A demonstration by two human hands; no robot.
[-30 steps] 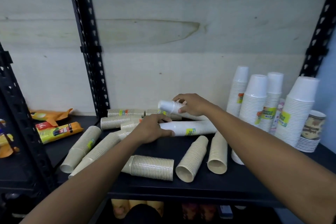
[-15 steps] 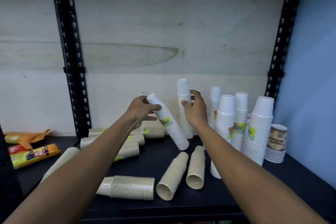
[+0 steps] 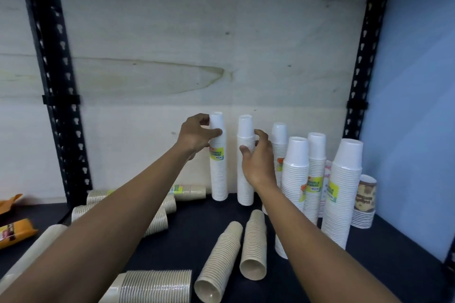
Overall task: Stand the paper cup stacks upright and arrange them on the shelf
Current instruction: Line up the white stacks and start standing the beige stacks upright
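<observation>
Two tall white cup stacks stand upright at the back of the black shelf (image 3: pixel 187 233). My left hand (image 3: pixel 197 134) grips the left white stack (image 3: pixel 218 174) near its top, thumb across the front. My right hand (image 3: pixel 256 157) holds the right white stack (image 3: pixel 245 179) at mid height, fingers curled round it. Several more white stacks (image 3: pixel 295 179) stand upright to the right. Beige cup stacks lie on their sides: two in the front middle (image 3: pixel 253 241), one at the front (image 3: pixel 157 286), several at the left (image 3: pixel 160 214).
A short stack of brown patterned cups (image 3: pixel 365 200) stands at the far right beside a blue wall panel (image 3: pixel 413 106). Black perforated uprights (image 3: pixel 56 106) frame the bay. Orange snack packets (image 3: pixel 14 232) lie on the neighbouring shelf at the left.
Both hands lifted white stacks from lying flat. The left stack went from tilted to upright, and both stacks now stand side by side against the back wall.
</observation>
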